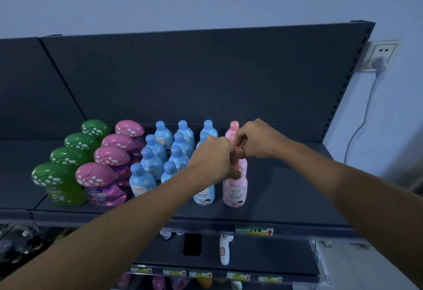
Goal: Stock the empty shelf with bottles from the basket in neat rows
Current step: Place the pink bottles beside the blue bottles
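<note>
Smooth, round-capped blue bottles (158,138) stand close left of the pink bottles (235,190); left hand (211,160) and right hand (257,139) curl fingers around their tops.

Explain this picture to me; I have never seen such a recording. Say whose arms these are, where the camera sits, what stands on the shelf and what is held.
There is no machine here. One camera worn on a person's head looks down at their bare arms. On the dark shelf stand rows of green bottles, pink mushroom-capped bottles and blue bottles, with a pink row rightmost. The left hand grips the cap of the front pink bottle. The right hand pinches the cap of the next pink bottle behind it.
</note>
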Motion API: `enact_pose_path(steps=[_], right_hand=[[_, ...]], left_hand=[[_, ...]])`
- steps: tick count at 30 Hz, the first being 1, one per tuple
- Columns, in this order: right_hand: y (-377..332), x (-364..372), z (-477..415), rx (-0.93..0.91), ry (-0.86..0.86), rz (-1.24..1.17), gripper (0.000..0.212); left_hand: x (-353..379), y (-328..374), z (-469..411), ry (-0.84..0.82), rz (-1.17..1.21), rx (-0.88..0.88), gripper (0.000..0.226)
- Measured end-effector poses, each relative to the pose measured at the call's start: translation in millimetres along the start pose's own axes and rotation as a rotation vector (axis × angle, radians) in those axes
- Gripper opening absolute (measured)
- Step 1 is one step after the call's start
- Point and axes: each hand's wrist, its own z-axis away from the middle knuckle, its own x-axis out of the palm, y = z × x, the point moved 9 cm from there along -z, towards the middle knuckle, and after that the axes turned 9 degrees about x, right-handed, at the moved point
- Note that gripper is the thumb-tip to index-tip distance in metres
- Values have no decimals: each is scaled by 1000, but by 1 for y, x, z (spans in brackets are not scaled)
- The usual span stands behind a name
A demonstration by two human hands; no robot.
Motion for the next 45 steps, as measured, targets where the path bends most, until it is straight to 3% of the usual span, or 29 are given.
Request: enact_pose_path(steps=[10,16,28,38,45], right_hand=[[2,6,1,77,-44,23,20],[-10,1,12,111,-14,161,33],[-125,-10,51,104,173,243,26],[-236,91,99,132,165,194,23],[-268,200,108,137,-56,144,24]], left_hand=[[2,1,3,-31,-1,51,20],[-27,-7,12,38,-59,96,20],[-96,-93,95,117,9,64,14],[-89,-187,194,-29,28,78,14],[-40,-262,254,-167,60,-30,12]])
